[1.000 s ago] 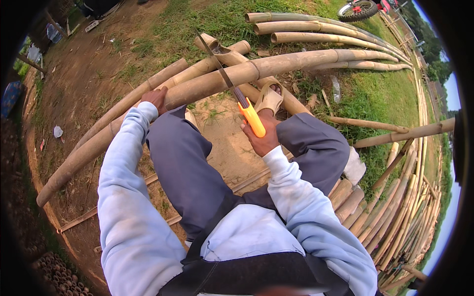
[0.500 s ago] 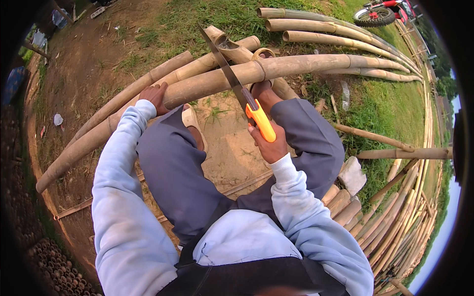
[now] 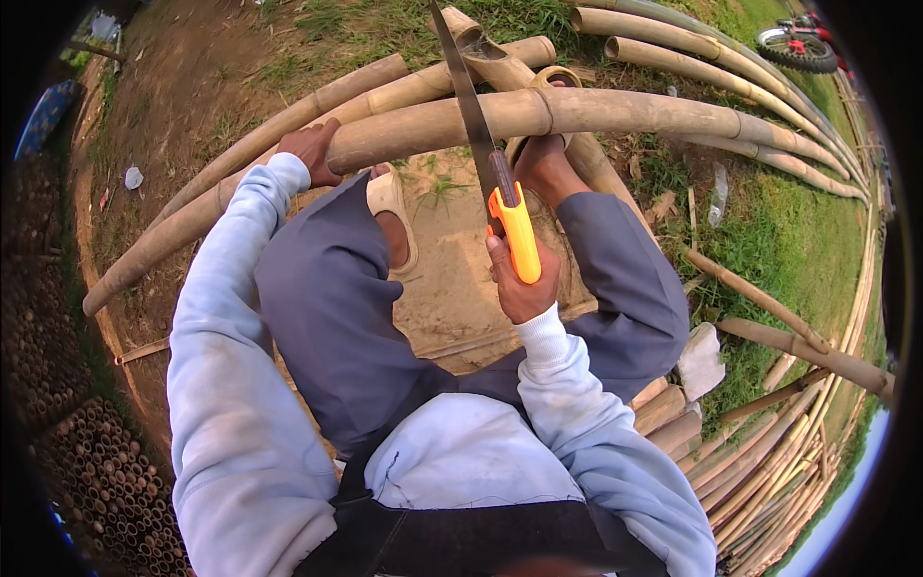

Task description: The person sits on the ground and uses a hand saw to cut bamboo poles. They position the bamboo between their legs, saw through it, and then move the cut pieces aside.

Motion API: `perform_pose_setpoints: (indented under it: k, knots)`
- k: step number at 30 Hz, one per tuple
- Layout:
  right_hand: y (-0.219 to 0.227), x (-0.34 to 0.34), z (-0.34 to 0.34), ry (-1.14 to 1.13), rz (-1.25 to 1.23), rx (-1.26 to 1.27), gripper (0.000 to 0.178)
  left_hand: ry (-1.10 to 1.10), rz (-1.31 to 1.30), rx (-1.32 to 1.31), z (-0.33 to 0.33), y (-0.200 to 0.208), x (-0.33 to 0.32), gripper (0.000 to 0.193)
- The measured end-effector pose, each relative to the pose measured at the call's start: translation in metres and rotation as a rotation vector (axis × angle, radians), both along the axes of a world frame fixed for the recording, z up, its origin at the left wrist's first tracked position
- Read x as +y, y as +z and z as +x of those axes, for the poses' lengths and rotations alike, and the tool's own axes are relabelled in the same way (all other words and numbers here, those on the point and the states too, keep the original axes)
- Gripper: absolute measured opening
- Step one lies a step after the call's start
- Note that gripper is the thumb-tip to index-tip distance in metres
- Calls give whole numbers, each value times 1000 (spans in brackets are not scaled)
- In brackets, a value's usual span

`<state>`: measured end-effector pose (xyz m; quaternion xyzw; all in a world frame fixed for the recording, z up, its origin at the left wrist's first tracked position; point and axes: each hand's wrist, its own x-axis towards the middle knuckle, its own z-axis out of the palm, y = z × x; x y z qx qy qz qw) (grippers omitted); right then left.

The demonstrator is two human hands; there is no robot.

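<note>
A thick bamboo pole [image 3: 413, 135] lies crosswise in front of my knees, propped on other bamboo. My left hand [image 3: 310, 152] wraps over it left of centre, fingers curled around its surface. In my right hand [image 3: 527, 287] is a hand saw [image 3: 471, 113], gripped by its orange handle [image 3: 519, 236]. The blade crosses the pole at a slant, its tip pointing away past the far side. Whether the teeth have cut into the bamboo cannot be made out. My sandalled left foot [image 3: 392, 216] rests on the ground below the pole, and my right foot [image 3: 550, 168] is tucked against it.
A notched bamboo piece [image 3: 490, 62] supports the pole beyond the blade. More long poles [image 3: 692, 67] stretch to the far right, near a motorcycle wheel [image 3: 796, 48]. Cut bamboo ends [image 3: 115, 481] are stacked at lower left. A pale stone block [image 3: 700, 361] sits right of my knee.
The view has shifted, so the surroundings appear displaced. My right hand still grips the saw, whose blade now stands slightly steeper across the pole. My left hand keeps its hold.
</note>
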<state>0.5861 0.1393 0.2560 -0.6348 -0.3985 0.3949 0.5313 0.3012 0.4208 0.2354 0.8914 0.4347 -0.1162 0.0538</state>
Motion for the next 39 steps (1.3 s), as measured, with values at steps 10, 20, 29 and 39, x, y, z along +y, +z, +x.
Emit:
perform_pose_setpoints:
  k: [10, 20, 29, 39]
  knots:
    - [50, -83, -15, -7, -246, -240, 21, 0, -1, -78, -3, -5, 3, 82]
    - [2, -31, 10, 45, -166, -37, 13, 27, 0, -85, -1, -4, -2, 80]
    - [74, -26, -3, 74, -172, -79, 25, 83, -44, -114, -2, -14, -7, 83]
    - [16, 18, 13, 55, -120, 67, 17, -20, 66, -166, 20, 9, -21, 97]
